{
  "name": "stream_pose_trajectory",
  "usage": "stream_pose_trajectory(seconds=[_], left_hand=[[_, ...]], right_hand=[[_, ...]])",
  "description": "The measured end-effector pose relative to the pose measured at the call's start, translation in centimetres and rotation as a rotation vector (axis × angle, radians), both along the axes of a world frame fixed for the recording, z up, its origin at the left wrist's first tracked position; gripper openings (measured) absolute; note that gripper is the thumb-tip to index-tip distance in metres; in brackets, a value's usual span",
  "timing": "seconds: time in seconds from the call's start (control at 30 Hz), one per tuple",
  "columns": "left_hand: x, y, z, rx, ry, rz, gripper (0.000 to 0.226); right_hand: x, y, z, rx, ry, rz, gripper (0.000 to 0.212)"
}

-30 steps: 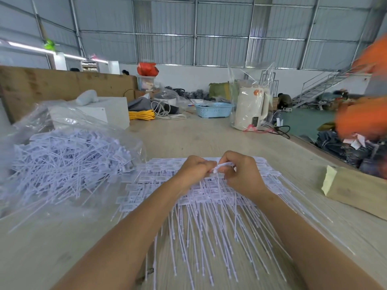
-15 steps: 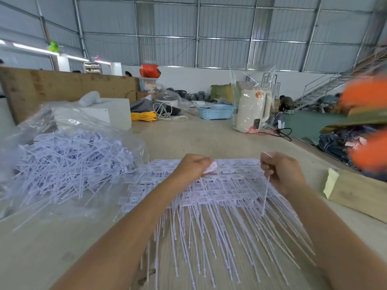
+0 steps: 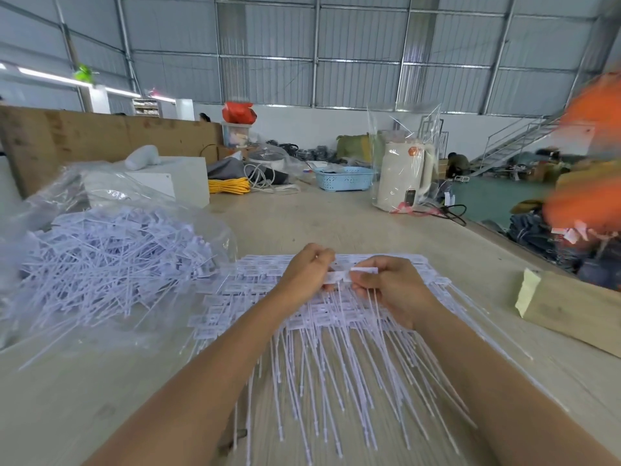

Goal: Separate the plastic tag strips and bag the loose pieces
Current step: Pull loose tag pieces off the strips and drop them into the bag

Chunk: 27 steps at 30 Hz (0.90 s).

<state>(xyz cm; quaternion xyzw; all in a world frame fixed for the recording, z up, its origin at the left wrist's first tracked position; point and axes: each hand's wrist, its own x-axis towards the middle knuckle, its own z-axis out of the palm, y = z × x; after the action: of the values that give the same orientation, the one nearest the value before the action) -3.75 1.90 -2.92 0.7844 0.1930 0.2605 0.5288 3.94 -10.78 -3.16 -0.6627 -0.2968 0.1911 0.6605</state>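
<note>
Where visible, wooden table [image 3: 302, 227], perhaps warehouse.

A large warehouse with a corrugated grey metal wall [image 3: 336, 52] braced by steel beams. A pale wooden table [image 3: 302, 223] fills the foreground (a plywood board [image 3: 100, 142] stands along its left side). A metal staircase [image 3: 517, 142] rises at far right above a green floor [image 3: 487, 200].

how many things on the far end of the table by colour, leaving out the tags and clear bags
Yellow: 1, the coiled yellow cord
Blue: 1, the blue plastic basket
Red: 1, the red bag on top of a clear storage box
White: 2, the white kettle and the white box
Total: 5
</note>
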Motion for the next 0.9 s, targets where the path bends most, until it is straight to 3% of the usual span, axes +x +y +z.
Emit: stream_pose_trajectory(seconds=[0.17,0.4,0.67,0.9], left_hand=[[0.0,0.3,-0.1,-0.049,0.078,-0.089,0.040],[0.0,-0.3,0.3,-0.071,-0.033,-0.084,0.030],[0.2,-1.0,0.9,-0.556,-0.077,-0.180,0.015],[0.1,-1.2,1.1,-0.734,0.001,-0.339,0.025]], right_hand=[[0.4,0.0,0.1,0.163,0.028,-0.024,0.013],[-0.1,0.0,0.3,0.092,-0.084,0.058,0.014],[-1.0,0.4,0.5,0.014,-0.292,-0.096,0.009],[-0.7,0.4,0.1,0.001,-0.394,-0.140,0.009]])
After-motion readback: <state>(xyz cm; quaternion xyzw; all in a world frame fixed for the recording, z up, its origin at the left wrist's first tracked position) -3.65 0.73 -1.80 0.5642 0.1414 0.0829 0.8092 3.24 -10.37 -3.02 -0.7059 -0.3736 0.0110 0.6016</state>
